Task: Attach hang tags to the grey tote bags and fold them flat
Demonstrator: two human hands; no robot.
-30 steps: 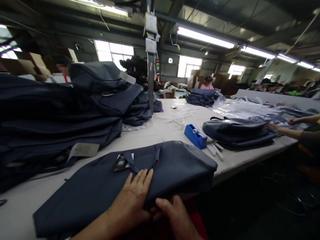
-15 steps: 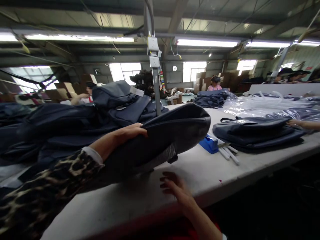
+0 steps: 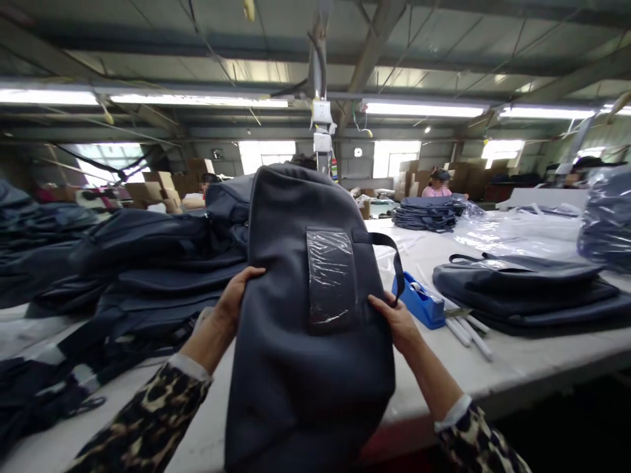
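Both my hands hold a dark blue-grey fabric bag (image 3: 300, 374) upright in front of me, its lower end hidden below the frame. My left hand (image 3: 231, 305) grips its left edge, and my right hand (image 3: 394, 325) grips its right edge just under a dark strap handle (image 3: 387, 253). A clear plastic pocket (image 3: 330, 279) lies flat on the bag's front. Leopard-print sleeves cover both my forearms.
A tall heap of dark bags (image 3: 148, 263) lies to the left on the white work table (image 3: 522, 351). To the right are a blue tape dispenser (image 3: 419, 302), white plastic rods (image 3: 468, 332), a flat pile of bags (image 3: 522, 289) and plastic sheeting (image 3: 513, 233).
The bag has risen from the table and swung upright, its pocket now facing me. My right hand has moved from the tabletop onto the bag, and my view has tilted level.
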